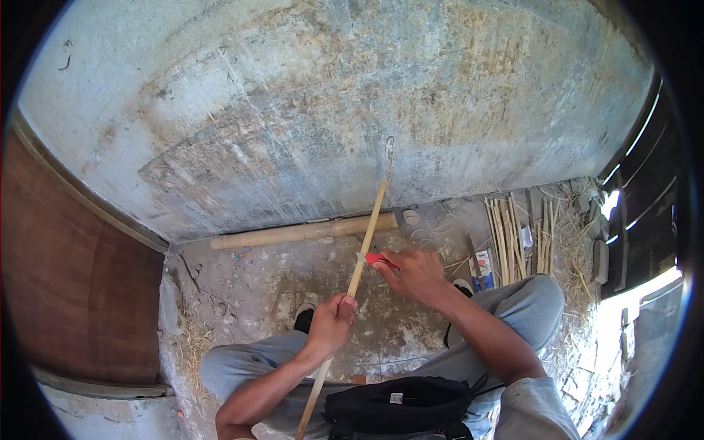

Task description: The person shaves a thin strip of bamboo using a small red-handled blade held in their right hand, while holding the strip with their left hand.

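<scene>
A long pale bamboo strip (361,265) slants up from my lap, its far end touching or close to the stained wall. My left hand (330,326) is closed round the strip at about its middle. Farther up, my right hand (414,275) grips a red-handled utility knife (378,259). The knife's short blade lies across the strip, a little above my left hand. My right fingers wrap the handle and hide part of it. Across my lap sits a black bag (396,405), near the strip's lower end.
A thick bamboo pole (301,233) lies along the foot of the wall (330,110). To the right are bundled bamboo strips (506,238) and a long blade-like tool (477,268). Shavings (192,341) litter the floor on the left, beside a brown panel (88,271).
</scene>
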### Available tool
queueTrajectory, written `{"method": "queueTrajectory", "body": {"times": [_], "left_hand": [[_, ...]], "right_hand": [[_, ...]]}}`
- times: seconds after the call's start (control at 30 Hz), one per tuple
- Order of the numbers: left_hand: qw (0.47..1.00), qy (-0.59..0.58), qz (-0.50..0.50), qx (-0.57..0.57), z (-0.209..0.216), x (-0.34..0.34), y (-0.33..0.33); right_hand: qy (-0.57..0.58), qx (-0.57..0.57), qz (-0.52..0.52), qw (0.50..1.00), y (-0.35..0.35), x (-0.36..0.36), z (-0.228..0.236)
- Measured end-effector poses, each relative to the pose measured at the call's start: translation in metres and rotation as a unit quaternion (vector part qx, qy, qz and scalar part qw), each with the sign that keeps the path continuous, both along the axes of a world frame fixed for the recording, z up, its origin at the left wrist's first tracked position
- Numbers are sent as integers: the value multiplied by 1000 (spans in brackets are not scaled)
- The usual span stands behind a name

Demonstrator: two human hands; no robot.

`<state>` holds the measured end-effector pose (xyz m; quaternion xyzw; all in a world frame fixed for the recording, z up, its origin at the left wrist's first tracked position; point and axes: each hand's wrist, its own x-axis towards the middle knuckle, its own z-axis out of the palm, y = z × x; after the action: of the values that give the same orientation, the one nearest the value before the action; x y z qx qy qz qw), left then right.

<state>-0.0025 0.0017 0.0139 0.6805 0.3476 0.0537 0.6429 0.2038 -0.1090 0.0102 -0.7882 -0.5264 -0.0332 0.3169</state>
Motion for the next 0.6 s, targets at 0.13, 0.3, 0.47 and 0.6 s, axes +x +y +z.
{"method": "queueTrajectory", "body": {"times": [0.13,0.3,0.47,0.6], "left_hand": [[1000,8,-2,4,4,1,1],[999,22,-31,-11,11,-13,-16],[998,-2,-61,1,2,-30,-3],[997,24,-41,-52,12,-27,-12]], "right_hand": [[1,-20,0,1000,0,0,0],[79,-89,-157,981,-5,43,5],[51,-69,-143,986,-14,52,11],[18,-69,-139,988,-13,53,0]]}}
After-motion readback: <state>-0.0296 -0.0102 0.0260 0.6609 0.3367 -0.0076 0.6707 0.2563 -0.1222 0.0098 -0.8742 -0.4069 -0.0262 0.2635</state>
